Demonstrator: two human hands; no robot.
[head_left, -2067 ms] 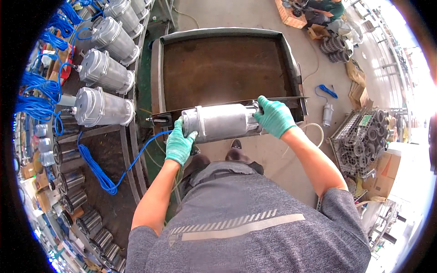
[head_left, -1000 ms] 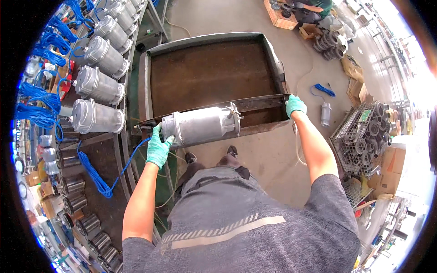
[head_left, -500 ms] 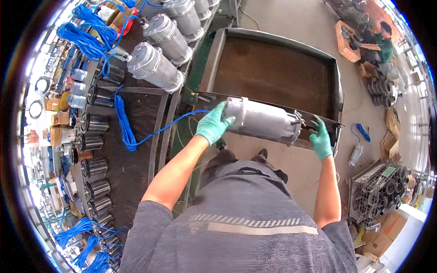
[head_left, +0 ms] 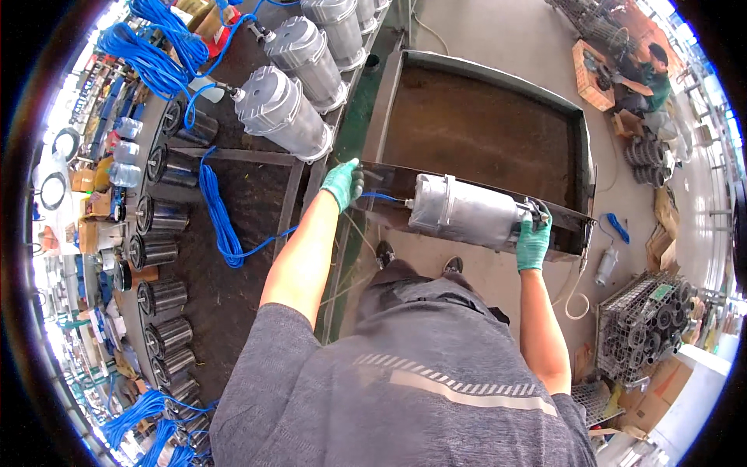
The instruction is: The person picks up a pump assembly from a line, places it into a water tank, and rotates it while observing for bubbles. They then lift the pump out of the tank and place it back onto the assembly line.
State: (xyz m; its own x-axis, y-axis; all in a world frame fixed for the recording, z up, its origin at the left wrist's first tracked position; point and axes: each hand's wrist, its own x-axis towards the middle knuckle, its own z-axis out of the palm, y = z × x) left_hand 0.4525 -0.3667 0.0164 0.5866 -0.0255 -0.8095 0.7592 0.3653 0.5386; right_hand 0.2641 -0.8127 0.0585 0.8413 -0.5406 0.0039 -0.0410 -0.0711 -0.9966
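A grey metal cylindrical housing (head_left: 465, 208), like a pump motor, lies on its side on the ledge (head_left: 397, 176) at the tank's near edge. At its right end, my right hand (head_left: 534, 240) in a green glove closes round a small dark fitting (head_left: 531, 208). My left hand (head_left: 342, 185), also gloved, is off the housing, at the ledge's left end. Its fingers are curled, and what they hold, if anything, is hidden. A blue cable (head_left: 380, 195) leaves the housing's left end, passes by my left hand and joins a coil (head_left: 219, 210) on the bench.
The shallow brown tank (head_left: 482, 136) lies beyond the ledge. Several similar upright housings (head_left: 285, 115) stand at the upper left, with blue cable bundles (head_left: 144, 58). Dark cylinders (head_left: 159, 253) line the bench's left. A wire basket of parts (head_left: 646, 327) is at right; another person (head_left: 656, 74) works far right.
My left hand has let go of the housing and moved left to the ledge's end. My right hand has come in to the housing's right end and closed on the dark fitting.
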